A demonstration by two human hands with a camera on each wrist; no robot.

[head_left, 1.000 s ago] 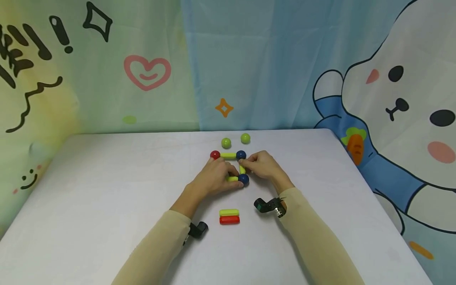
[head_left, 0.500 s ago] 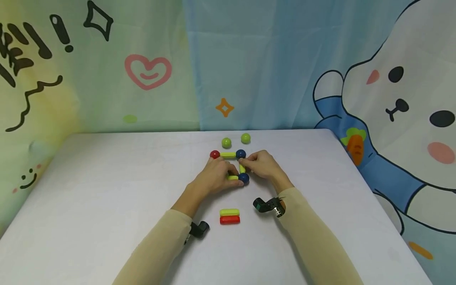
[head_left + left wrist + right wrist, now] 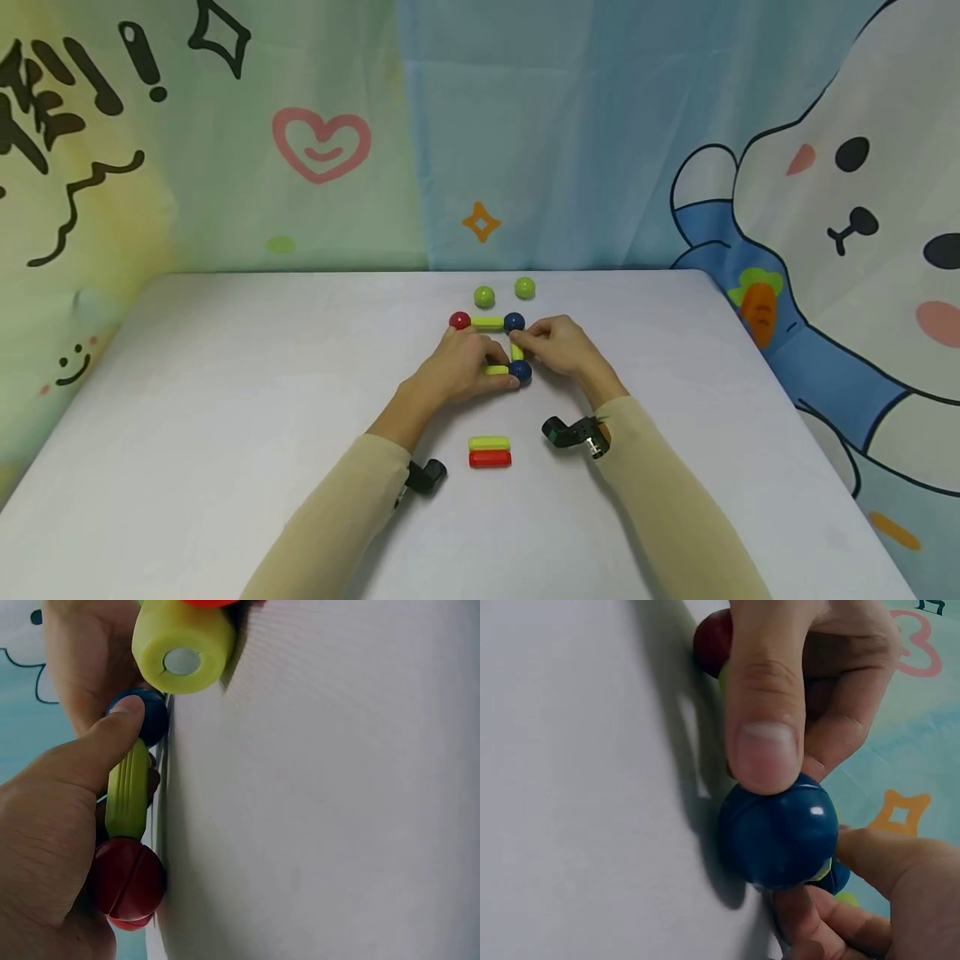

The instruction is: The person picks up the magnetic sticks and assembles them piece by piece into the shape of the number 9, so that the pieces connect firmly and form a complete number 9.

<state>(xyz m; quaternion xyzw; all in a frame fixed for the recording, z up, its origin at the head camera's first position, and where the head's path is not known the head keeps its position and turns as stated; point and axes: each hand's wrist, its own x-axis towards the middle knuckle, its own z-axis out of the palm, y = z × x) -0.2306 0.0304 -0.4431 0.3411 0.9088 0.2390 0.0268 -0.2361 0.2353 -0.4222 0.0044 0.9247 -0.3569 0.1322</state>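
Observation:
A ball-and-rod frame lies on the table: a far red ball (image 3: 460, 320), a far yellow-green rod (image 3: 487, 322), a far blue ball (image 3: 513, 322), a side rod (image 3: 517, 352) and a near blue ball (image 3: 520, 372). My left hand (image 3: 465, 367) grips the near side, its thumb on the near blue ball and its palm beside the near rod (image 3: 127, 795). Another red ball (image 3: 127, 879) ends that rod, hidden under the hand in the head view. My right hand (image 3: 562, 346) pinches the side rod between the blue balls; its fingertips partly cover it.
Two green balls (image 3: 484, 297) (image 3: 525, 288) lie behind the frame. In front of the hands, a loose yellow-green rod (image 3: 489, 443) lies against a red rod (image 3: 490, 459). A printed curtain (image 3: 555, 150) hangs behind the white table (image 3: 247, 400).
The head view has shifted slightly, so everything appears a little to the right. Both hands keep their hold, and the frame's arrangement looks the same.

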